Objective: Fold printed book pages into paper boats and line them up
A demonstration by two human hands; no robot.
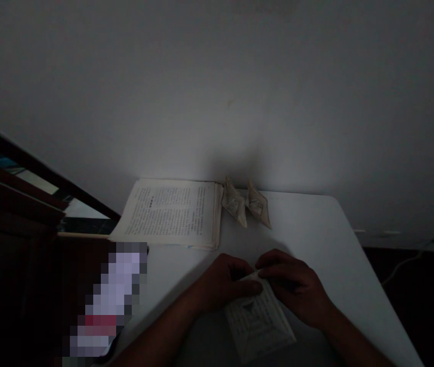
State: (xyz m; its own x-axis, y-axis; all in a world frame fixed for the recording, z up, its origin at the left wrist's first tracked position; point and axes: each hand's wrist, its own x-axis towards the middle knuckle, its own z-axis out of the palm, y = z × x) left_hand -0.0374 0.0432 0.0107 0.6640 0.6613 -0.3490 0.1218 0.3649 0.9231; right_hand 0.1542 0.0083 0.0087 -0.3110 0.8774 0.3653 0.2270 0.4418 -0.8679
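A folded sheet of printed paper (259,321) lies at a slant near the front of the white table, with a small dark triangle in its middle. My left hand (230,283) is closed on its upper left edge, thumb flat on top and fingers behind. At the top corner, my right hand (295,285) pinches the same paper, its fingertips close to those of the left. Behind the hands, two folded paper boats (234,204) stand side by side, the second boat (258,204) to the right.
A stack of printed pages (167,211) lies at the back left of the white table (304,219), against the wall. A blurred-out phone-like object (106,300) is at the left edge. Dark wooden furniture (14,204) stands further left. A pale cable (402,265) runs at the right.
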